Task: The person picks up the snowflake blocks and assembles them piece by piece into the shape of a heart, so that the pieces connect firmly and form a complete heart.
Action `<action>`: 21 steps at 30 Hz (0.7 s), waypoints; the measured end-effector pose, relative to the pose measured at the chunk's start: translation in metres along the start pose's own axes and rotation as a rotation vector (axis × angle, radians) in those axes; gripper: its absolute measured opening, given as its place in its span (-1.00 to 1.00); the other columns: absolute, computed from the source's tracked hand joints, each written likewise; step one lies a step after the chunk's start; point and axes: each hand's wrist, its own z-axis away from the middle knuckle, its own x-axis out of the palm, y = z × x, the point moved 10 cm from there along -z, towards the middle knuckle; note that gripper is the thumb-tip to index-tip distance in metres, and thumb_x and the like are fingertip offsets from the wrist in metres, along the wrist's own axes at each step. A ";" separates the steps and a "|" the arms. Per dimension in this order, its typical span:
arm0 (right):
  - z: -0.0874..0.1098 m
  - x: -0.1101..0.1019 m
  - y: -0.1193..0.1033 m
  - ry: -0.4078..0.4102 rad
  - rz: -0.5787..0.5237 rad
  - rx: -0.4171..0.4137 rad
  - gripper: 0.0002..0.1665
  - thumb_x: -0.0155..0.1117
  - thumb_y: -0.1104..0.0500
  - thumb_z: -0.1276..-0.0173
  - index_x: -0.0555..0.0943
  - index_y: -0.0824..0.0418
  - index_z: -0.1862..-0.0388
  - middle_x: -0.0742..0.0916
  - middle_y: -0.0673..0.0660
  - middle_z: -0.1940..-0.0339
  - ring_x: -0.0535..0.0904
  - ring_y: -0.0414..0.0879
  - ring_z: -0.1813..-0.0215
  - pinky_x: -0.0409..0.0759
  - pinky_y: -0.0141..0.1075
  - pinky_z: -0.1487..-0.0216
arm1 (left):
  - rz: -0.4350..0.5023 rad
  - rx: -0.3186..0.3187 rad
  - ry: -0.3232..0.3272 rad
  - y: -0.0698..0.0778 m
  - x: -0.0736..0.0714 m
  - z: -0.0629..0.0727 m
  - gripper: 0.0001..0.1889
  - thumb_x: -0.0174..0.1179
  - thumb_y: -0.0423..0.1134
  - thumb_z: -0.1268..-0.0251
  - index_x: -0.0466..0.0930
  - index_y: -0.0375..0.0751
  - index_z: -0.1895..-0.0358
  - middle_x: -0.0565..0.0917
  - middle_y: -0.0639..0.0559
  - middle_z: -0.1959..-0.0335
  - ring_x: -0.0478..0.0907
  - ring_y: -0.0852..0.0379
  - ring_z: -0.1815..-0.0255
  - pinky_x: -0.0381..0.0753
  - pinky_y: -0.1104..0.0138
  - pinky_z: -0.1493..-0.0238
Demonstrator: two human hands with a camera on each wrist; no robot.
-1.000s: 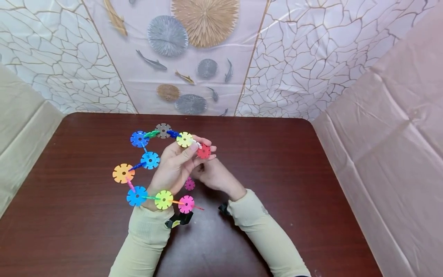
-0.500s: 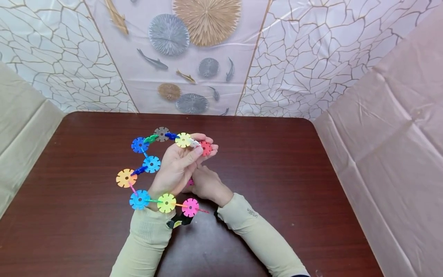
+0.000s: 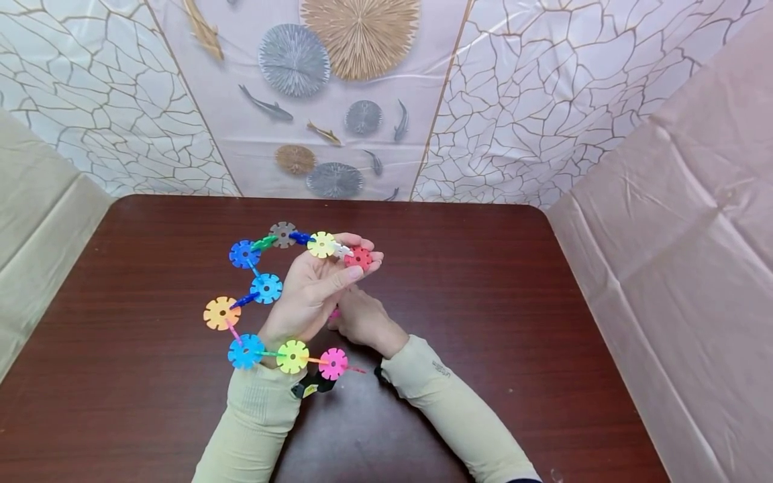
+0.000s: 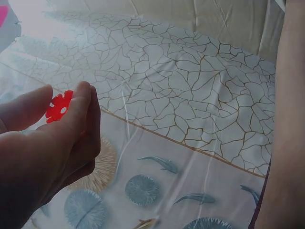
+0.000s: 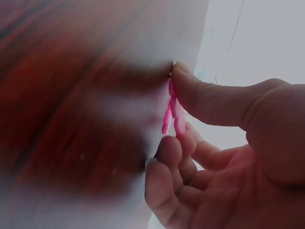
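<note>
A chain of notched plastic discs, with a blue disc (image 3: 266, 288) near its middle, loops around my left hand (image 3: 311, 292) and over its wrist. At the chain's upper end, my left thumb and fingers pinch a red disc (image 3: 359, 258), which also shows between them in the left wrist view. A pink disc (image 3: 333, 363) and a thin red piece form the lower end. Beneath my left palm, my right hand (image 3: 365, 318) pinches a loose pink disc (image 5: 177, 114) edge-on between thumb and fingers. The head view shows only a sliver of it.
Both hands are above a dark brown table (image 3: 483, 302). A patterned cloth (image 3: 513, 100) hangs behind it, and plain pale cloth (image 3: 682, 235) lines the sides. A black wrist-camera mount (image 3: 315, 385) sits under the chain's lower end.
My right hand has moved left and down to the loose pink disc and taken hold of it. My left thumb has slid down on the red disc; the chain has sunk slightly.
</note>
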 end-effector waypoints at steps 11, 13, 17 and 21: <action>0.027 -0.075 0.011 0.268 -0.395 -0.150 -0.91 0.34 0.23 -0.30 0.60 0.14 0.24 0.59 -0.02 0.51 0.50 -0.14 0.45 0.51 -0.33 0.41 | -0.036 0.016 0.071 0.002 -0.007 0.000 -0.74 -0.01 -0.55 -0.41 0.43 -0.45 -0.11 0.55 -0.22 -0.04 0.62 -0.04 -0.06 0.56 0.21 -0.13; 0.038 -0.098 0.018 0.368 -0.507 -0.162 -0.92 0.33 0.25 -0.31 0.60 0.16 0.24 0.60 0.01 0.50 0.49 -0.11 0.45 0.49 -0.34 0.43 | -0.044 0.011 0.096 0.002 -0.009 0.001 -0.74 0.03 -0.50 -0.41 0.44 -0.42 -0.11 0.55 -0.23 -0.05 0.62 0.00 -0.03 0.57 0.25 -0.12; 0.064 -0.135 0.029 0.530 -0.738 -0.205 -0.89 0.36 0.20 -0.31 0.63 0.18 0.22 0.66 0.07 0.44 0.50 -0.05 0.43 0.46 -0.37 0.44 | -0.075 -0.001 0.130 0.003 -0.011 0.001 -0.74 0.05 -0.48 -0.41 0.46 -0.39 -0.11 0.53 -0.23 -0.06 0.58 0.02 0.03 0.57 0.30 -0.10; 0.090 -0.161 0.025 0.596 -0.866 -0.280 -0.85 0.38 0.28 -0.28 0.63 0.22 0.18 0.72 0.15 0.36 0.55 0.02 0.41 0.48 -0.38 0.44 | -0.121 -0.015 0.139 0.004 -0.011 0.002 -0.70 0.02 -0.57 -0.32 0.45 -0.35 -0.09 0.52 -0.20 -0.07 0.55 -0.02 -0.01 0.57 0.27 -0.10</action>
